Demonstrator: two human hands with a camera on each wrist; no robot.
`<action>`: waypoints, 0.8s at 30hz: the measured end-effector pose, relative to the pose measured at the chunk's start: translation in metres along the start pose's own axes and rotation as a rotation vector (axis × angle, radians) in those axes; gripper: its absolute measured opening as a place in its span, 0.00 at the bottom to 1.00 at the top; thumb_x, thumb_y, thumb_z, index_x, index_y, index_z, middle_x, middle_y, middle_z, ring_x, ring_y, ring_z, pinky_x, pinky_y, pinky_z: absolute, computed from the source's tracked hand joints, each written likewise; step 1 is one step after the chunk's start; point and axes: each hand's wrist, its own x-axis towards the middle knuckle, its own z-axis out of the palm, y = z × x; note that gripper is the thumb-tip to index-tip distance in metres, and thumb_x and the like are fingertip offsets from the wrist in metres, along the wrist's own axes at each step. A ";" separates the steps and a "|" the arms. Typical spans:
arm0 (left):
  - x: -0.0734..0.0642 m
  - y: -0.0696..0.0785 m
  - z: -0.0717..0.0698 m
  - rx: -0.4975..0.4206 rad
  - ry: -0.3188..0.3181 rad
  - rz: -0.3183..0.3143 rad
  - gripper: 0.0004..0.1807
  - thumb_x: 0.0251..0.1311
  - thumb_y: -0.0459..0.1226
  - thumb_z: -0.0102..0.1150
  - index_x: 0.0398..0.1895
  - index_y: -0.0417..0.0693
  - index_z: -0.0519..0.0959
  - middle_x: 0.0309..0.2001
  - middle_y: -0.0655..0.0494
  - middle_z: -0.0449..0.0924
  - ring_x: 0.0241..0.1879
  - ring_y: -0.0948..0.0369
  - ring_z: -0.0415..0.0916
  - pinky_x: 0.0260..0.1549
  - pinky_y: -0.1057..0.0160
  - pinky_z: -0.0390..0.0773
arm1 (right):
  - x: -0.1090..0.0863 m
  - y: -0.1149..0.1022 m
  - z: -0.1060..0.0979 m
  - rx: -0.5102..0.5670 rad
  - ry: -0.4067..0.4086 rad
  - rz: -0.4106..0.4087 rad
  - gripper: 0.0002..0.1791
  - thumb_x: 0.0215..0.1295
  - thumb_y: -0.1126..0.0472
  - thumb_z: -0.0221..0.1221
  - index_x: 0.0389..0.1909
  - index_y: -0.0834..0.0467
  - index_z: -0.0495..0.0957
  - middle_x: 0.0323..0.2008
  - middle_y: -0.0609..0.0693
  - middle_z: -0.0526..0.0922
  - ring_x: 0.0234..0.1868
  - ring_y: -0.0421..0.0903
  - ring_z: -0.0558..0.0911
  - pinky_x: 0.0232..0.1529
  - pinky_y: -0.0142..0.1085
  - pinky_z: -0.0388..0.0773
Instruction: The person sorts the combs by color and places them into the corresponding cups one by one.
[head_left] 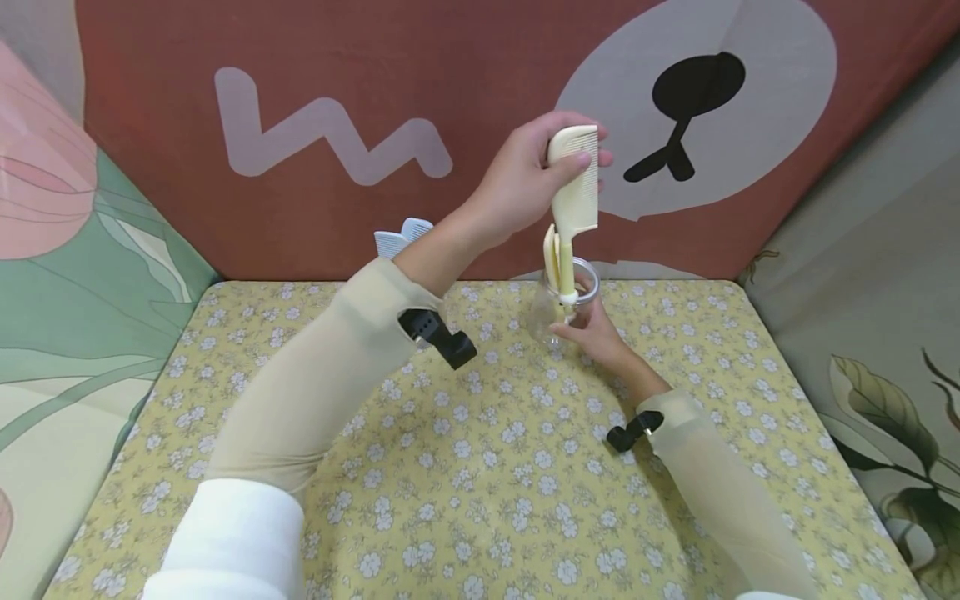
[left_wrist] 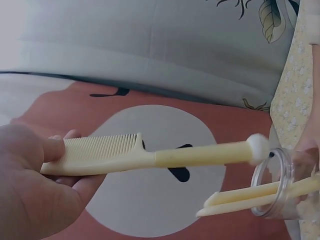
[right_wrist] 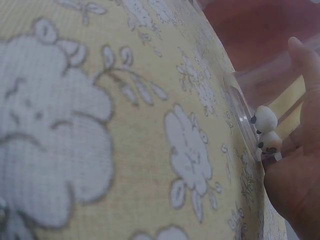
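Observation:
My left hand (head_left: 517,179) grips a cream comb (head_left: 574,196) by its toothed part, with the thumb across its face. The comb points downward, and its yellow handle ends in a white knob (left_wrist: 258,148) close to the rim of a clear jar (head_left: 540,315). Around the side of that jar curl the fingers and thumb of my right hand (head_left: 596,333). Two slim cream pieces (left_wrist: 250,197) lean inside the jar and stick out of its mouth; their exact kind is unclear. At the jar's bottom, their white knobs (right_wrist: 266,120) with dark spots show in the right wrist view.
Two light blue combs (head_left: 391,243) rise behind my left forearm, which hides what holds them. A yellow flowered cloth (head_left: 480,467) covers the table. At its far edge stands a reddish fabric wall (head_left: 487,50), with patterned fabric at both sides.

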 end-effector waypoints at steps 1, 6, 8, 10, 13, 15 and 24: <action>0.002 -0.002 0.001 0.004 0.006 -0.006 0.15 0.74 0.26 0.50 0.60 0.33 0.75 0.51 0.39 0.84 0.46 0.50 0.86 0.46 0.62 0.83 | 0.000 0.000 0.000 0.004 -0.003 0.003 0.53 0.64 0.79 0.62 0.80 0.50 0.41 0.73 0.59 0.61 0.57 0.68 0.74 0.45 0.34 0.82; 0.013 -0.014 0.009 0.033 0.030 -0.038 0.15 0.74 0.27 0.51 0.60 0.36 0.76 0.51 0.43 0.85 0.47 0.53 0.86 0.46 0.65 0.83 | -0.001 -0.006 0.001 -0.021 0.008 0.048 0.55 0.63 0.79 0.62 0.81 0.53 0.39 0.77 0.61 0.55 0.62 0.61 0.73 0.49 0.34 0.81; 0.016 -0.020 0.012 0.039 0.033 -0.039 0.15 0.74 0.28 0.51 0.61 0.36 0.76 0.51 0.44 0.85 0.47 0.53 0.85 0.46 0.66 0.82 | -0.003 -0.014 0.003 -0.063 0.014 0.077 0.54 0.64 0.77 0.63 0.80 0.55 0.39 0.77 0.63 0.55 0.56 0.55 0.76 0.47 0.33 0.80; 0.019 -0.024 0.015 0.038 0.036 -0.034 0.15 0.74 0.28 0.51 0.61 0.36 0.76 0.51 0.44 0.85 0.48 0.54 0.85 0.46 0.67 0.82 | -0.006 -0.022 0.004 -0.106 0.020 0.112 0.52 0.65 0.73 0.64 0.80 0.57 0.39 0.76 0.64 0.57 0.49 0.51 0.78 0.44 0.32 0.79; 0.023 -0.031 0.019 0.043 0.041 -0.029 0.15 0.74 0.28 0.52 0.61 0.37 0.76 0.51 0.45 0.85 0.47 0.56 0.85 0.46 0.68 0.81 | -0.009 -0.033 0.006 -0.140 0.016 0.142 0.52 0.68 0.70 0.64 0.80 0.58 0.38 0.76 0.64 0.58 0.43 0.49 0.77 0.41 0.33 0.78; 0.025 -0.035 0.022 0.039 0.042 -0.029 0.15 0.74 0.28 0.52 0.60 0.36 0.76 0.51 0.45 0.85 0.47 0.57 0.84 0.46 0.68 0.81 | -0.010 -0.035 0.006 -0.143 0.014 0.158 0.52 0.68 0.69 0.65 0.80 0.57 0.37 0.77 0.61 0.57 0.44 0.50 0.77 0.41 0.33 0.78; 0.028 -0.060 0.036 0.151 0.044 -0.067 0.13 0.73 0.29 0.54 0.57 0.39 0.78 0.51 0.49 0.85 0.49 0.58 0.83 0.46 0.72 0.77 | -0.011 -0.038 0.007 -0.148 0.019 0.177 0.52 0.68 0.70 0.64 0.80 0.57 0.38 0.75 0.62 0.60 0.50 0.59 0.77 0.43 0.37 0.79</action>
